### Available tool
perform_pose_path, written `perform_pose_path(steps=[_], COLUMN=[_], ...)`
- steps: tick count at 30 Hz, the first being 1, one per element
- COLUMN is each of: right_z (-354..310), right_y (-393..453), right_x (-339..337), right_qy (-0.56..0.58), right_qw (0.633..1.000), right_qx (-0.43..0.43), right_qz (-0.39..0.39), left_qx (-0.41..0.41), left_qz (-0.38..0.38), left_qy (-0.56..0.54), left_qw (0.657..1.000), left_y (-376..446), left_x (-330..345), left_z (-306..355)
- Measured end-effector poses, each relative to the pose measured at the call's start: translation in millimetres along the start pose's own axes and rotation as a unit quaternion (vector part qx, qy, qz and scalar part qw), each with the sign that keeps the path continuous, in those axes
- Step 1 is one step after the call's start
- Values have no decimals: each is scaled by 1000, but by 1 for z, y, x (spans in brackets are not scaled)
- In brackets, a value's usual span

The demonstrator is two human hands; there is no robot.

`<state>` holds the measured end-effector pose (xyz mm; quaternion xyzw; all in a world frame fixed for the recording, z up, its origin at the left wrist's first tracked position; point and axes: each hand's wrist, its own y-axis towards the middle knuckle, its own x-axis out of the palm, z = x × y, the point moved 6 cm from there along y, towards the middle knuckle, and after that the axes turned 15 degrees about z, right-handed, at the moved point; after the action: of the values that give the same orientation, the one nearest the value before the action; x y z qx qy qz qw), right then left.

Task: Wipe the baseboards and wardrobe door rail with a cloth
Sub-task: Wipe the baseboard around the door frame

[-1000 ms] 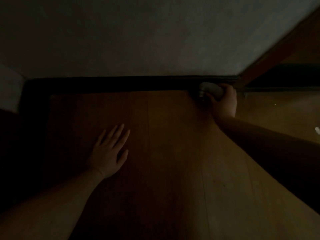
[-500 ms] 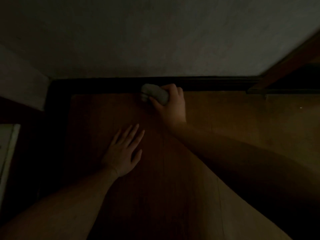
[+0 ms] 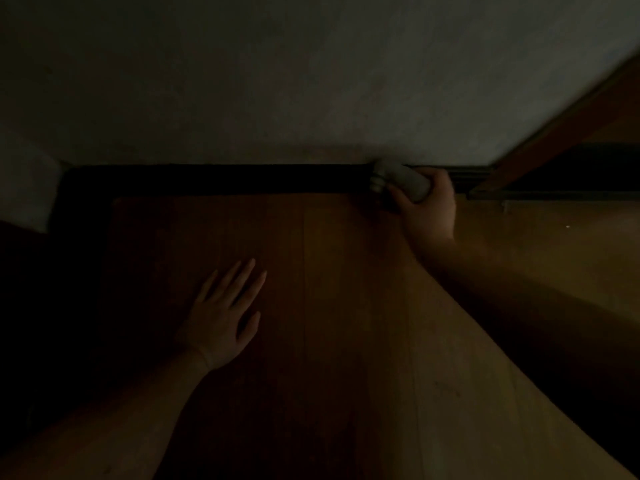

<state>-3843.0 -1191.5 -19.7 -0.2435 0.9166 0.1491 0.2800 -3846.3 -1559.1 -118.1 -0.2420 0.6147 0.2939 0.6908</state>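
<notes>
Rubbing along the dark baseboard (image 3: 214,180), the right hand (image 3: 427,209) grips a pale, bunched cloth (image 3: 401,183), its fingers (image 3: 440,178) curled over the top and the thumb under, so the wad is pressed to the board just where it meets the wall (image 3: 311,81). From the single head view, that hand has swung back to the right: half a second ago it was near the middle of the board, and a second ago it was out by the right end, about where it is now. I read that as a to-and-fro stroke over one stretch, so this length is being worked but the darker left run toward the corner may not yet be done. The left hand (image 3: 221,323) has stayed where it was, flat on the floor (image 3: 346,341) with fingers straight and slightly spread, holding nothing, propping the person's weight. The surface is wood flooring, warm brown and brighter to the right where some light falls, almost black to the left. A wooden frame (image 3: 561,133) slants up at the right, with a dark track (image 3: 554,194) at its foot just beside the cloth hand; that may be the wardrobe rail, though it is too dim to be sure. The room is very dark, and dust on the board cannot be made out.
</notes>
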Motion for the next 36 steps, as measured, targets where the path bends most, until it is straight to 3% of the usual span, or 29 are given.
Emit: perform_pose_path(steps=[7, 12, 18, 23, 28, 36], right_z=[60, 54, 21, 0, 9, 60], right_y=[51, 26, -27, -65, -38, 23], right_x=[-86, -64, 13, 69, 68, 1], right_qy=[-65, -59, -31, 1, -25, -107], right_qw=[989, 994, 999, 995, 996, 992], right_qx=[72, 48, -12, -7, 1, -44], right_qz=[109, 74, -40, -102, -88, -43], left_qx=[2, -5, -6, 6, 19, 18], left_qz=[3, -12, -13, 4, 21, 34], left_qy=[6, 7, 13, 20, 15, 2], left_qw=[1000, 1000, 1000, 1000, 999, 999], left_y=[0, 0, 0, -1, -1, -1], left_x=[-2, -5, 0, 1, 0, -1], left_z=[1, 3, 0, -1, 0, 1])
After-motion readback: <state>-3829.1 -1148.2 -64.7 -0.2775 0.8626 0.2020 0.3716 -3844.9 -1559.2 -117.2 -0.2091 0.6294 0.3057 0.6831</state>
